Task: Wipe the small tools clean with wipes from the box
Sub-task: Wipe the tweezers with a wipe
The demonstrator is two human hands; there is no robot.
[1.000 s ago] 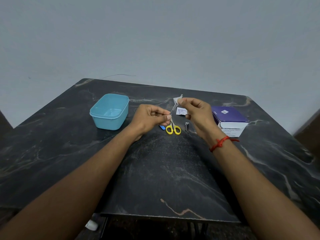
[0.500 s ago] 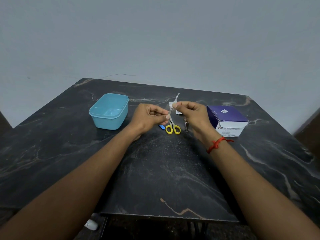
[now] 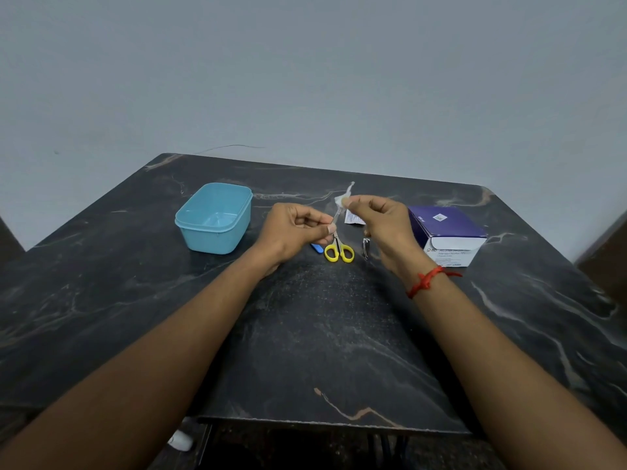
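Wiping grip: blue tub (image 3: 213, 218) stands open, probably to receive cleaned tools; your left hand (image 3: 295, 232) pinches the lower end of a slender metal tool (image 3: 336, 216) to steady it above the table (image 3: 305, 334), your right hand (image 3: 383, 225) pinches a wipe (image 3: 342, 200) round its shaft, and the purple wipe box (image 3: 448, 228) sits within reach.

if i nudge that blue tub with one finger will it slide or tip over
Most likely slide. The blue tub sits low and wide, flat on the smooth marble-look table, so tipping seems unlikely. It looks empty and thin-walled, so it is probably light and would move at a slight touch. Its open plastic walls may flex a little if squeezed.
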